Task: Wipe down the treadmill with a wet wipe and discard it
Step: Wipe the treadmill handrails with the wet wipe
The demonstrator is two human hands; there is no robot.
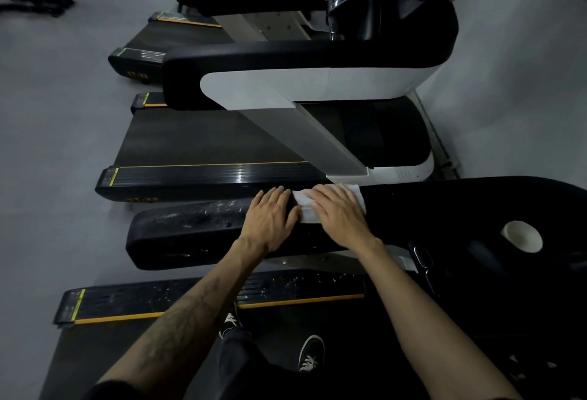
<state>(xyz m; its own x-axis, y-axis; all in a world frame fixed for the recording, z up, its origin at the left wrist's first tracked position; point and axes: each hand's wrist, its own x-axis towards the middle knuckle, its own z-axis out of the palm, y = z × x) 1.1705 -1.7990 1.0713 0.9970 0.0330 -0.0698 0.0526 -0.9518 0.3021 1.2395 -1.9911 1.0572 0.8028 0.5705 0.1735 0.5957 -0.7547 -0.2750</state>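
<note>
On the black handrail [190, 228], both hands' straight fingers [324, 196] press a flat white wipe [305, 206].

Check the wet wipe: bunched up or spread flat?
Spread flat. The wet wipe lies as a white sheet over the handrail, pressed under the right hand; left hand rests beside it.

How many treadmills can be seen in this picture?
3. The nearest treadmill is under both hands; the second stands just beyond it; the third is farthest, partly hidden. Others may lie out of view.
</note>
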